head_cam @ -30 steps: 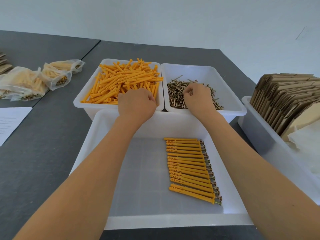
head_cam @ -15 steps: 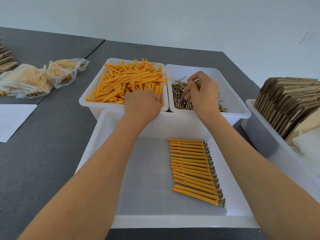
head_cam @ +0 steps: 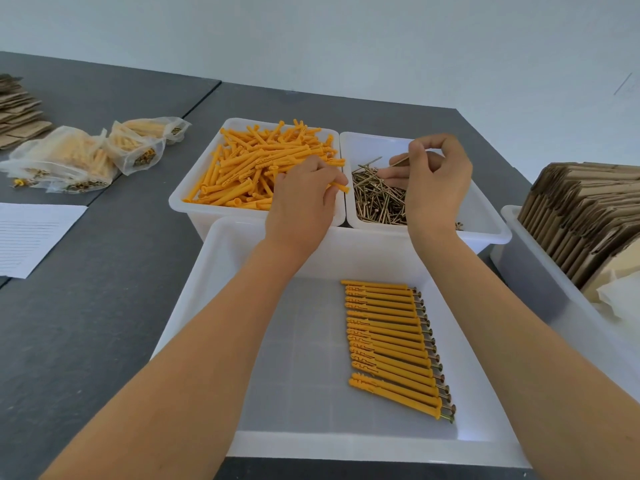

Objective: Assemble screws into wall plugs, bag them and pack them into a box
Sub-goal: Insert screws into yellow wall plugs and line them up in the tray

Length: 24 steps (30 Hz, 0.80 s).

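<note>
Head view: left hand (head_cam: 300,206) grips a wall plug (head_cam: 338,187) over the plug bin (head_cam: 194,197); right hand (head_cam: 434,188) pinches a screw (head_cam: 398,163) above the screw bin (head_cam: 485,216); assembled plugs (head_cam: 391,344) line the front tray (head_cam: 346,445).

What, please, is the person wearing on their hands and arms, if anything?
Nothing that shows. The left hand and the right hand are bare, with no gloves, rings, watch or bands. Both forearms are uncovered as far as the frame's lower edge, with no sleeve in sight. Whether sleeves begin higher up cannot be told.
</note>
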{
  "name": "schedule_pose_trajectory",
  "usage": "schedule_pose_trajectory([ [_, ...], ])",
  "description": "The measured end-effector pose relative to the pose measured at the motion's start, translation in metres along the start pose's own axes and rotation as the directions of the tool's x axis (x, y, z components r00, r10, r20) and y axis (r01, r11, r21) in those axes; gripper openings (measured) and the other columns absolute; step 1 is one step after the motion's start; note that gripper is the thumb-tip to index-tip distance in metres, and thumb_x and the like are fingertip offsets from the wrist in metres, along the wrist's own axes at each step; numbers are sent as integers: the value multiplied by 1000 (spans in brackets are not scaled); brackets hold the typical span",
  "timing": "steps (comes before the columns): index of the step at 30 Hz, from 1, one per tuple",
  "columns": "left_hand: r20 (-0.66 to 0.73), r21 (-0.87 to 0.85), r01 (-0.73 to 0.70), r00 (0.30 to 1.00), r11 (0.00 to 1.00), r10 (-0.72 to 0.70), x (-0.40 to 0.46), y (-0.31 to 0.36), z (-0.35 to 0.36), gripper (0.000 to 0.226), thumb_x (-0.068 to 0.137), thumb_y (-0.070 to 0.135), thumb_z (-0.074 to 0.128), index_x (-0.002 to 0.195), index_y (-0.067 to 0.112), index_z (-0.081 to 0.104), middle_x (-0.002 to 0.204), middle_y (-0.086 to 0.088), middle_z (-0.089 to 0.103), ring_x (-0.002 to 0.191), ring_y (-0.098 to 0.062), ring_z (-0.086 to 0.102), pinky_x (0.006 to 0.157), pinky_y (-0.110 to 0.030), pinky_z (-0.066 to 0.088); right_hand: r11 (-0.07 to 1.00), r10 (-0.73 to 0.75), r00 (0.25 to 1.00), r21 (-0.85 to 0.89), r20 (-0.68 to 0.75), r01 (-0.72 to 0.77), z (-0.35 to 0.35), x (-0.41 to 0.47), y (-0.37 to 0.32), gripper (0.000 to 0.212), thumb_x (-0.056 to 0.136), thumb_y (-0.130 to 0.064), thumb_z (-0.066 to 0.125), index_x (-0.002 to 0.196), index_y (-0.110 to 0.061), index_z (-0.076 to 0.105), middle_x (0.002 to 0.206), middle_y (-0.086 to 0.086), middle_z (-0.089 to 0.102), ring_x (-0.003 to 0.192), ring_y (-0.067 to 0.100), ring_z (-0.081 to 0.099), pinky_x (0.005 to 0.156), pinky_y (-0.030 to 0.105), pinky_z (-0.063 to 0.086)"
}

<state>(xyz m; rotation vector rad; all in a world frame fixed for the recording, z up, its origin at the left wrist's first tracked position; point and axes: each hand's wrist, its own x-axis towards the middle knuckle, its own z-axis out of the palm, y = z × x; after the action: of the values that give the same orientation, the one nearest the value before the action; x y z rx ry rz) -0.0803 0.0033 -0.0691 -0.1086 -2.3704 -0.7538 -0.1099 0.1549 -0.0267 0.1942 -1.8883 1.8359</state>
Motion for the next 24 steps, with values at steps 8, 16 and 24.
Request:
schedule_pose_trajectory([
  [8,-46,170,-24,998,985,33,-3,-1,1,20,101,25,48,111,29,66,106,6,60,89,-17,57,78,-34,28,994,64,998,89,-4,-63,2,-1,0,5,102,-9,49,100,-6,52,72,13,70,60,25,72,58,35,60],
  [16,-37,164,-21,999,986,28,-3,2,-1,20,102,29,47,110,24,65,101,7,63,80,-18,59,76,-40,44,973,116,993,195,31,-120,8,-3,3,8,101,-8,50,93,-8,49,77,17,71,64,27,73,60,34,61],
  [24,-64,124,-74,995,990,82,-4,3,-1,18,102,26,48,104,20,64,96,5,63,72,-19,58,61,-44,49,988,135,954,32,269,-149,19,-15,6,16,100,-19,56,92,-5,53,82,10,74,59,23,71,51,33,54],
])
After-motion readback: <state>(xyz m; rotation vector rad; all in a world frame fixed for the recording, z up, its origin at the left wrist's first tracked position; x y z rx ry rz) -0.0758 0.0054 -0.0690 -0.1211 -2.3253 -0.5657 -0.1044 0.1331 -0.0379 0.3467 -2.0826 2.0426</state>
